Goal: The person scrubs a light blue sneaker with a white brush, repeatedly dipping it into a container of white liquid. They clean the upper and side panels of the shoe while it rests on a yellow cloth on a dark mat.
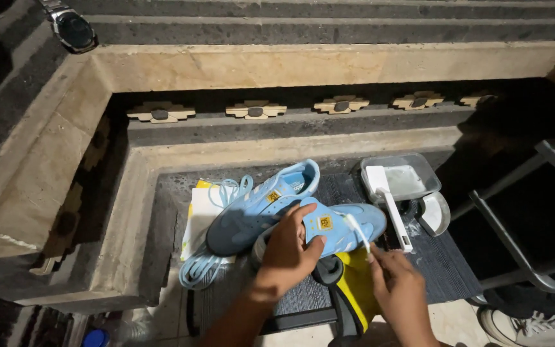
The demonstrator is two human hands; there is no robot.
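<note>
My left hand [289, 249] grips a light blue sneaker [342, 226] across its tongue and side, holding it on a dark mat [438, 263]. In my right hand [398, 287] is a small white brush [358, 232], its tip resting on the top of that sneaker. A second light blue sneaker [261, 205] lies just to the left, its toe pointing up and right. Loose pale blue laces [203, 266] trail from it onto a white and yellow cloth [199, 215]. A yellow and black cloth [354, 283] sits under my right wrist.
A clear plastic tub [406, 177] with a white long-handled brush [390, 205] stands at the mat's right, a small round lid [437, 213] beside it. Stone ledges surround the area. A wristwatch [72, 27] lies top left. A metal frame [521, 244] and another shoe [541, 324] are at right.
</note>
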